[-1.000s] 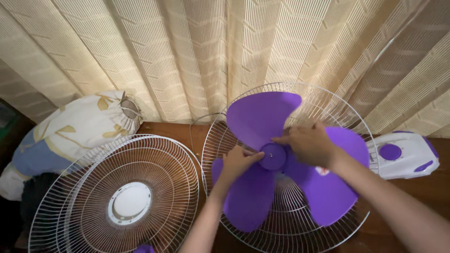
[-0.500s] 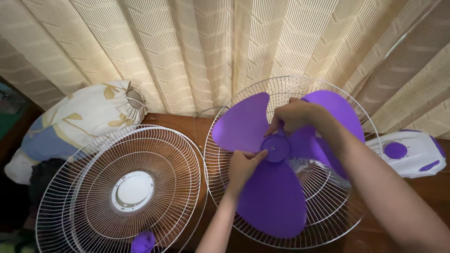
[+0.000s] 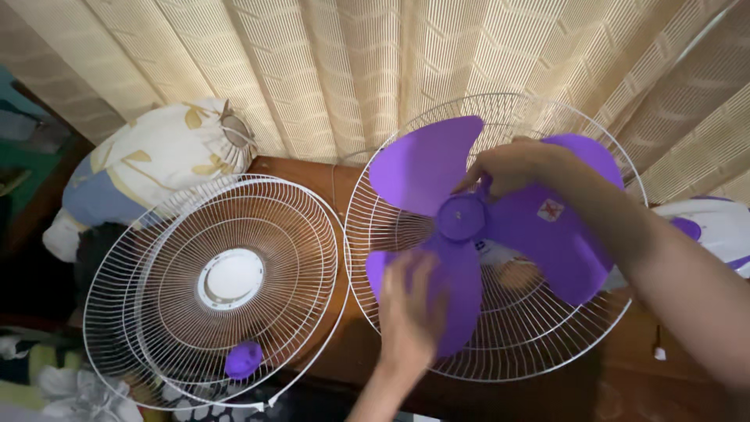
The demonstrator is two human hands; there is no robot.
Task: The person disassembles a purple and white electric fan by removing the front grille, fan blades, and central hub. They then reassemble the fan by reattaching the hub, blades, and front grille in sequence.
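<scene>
Two bare hands work on a purple three-bladed fan propeller [image 3: 500,227], which lies inside a white wire fan guard [image 3: 406,156] resting on a brown wooden table [image 3: 312,172]. Taking that guard as the landmark: the right hand [image 3: 512,166] sits over its upper middle, fingers curled and closed around the top of the propeller where the blades meet the round purple hub [image 3: 461,216]. The left hand [image 3: 412,309] is over the guard's lower part, blurred, fingers spread fairly wide and laid flat against the lowest blade; whether it actually grips the blade I cannot tell. Just left of the guard, their rims almost touching, lies a second wire guard [image 3: 211,289] with a white centre disc and a small purple clip [image 3: 244,359] at its near edge. Beyond that, further left, sits a floral cushion [image 3: 148,172]. To the right of the landmark guard, partly hidden by the right forearm, is a white and purple fan body [image 3: 715,227]. Behind everything hangs a beige ribbed curtain [image 3: 328,70].
</scene>
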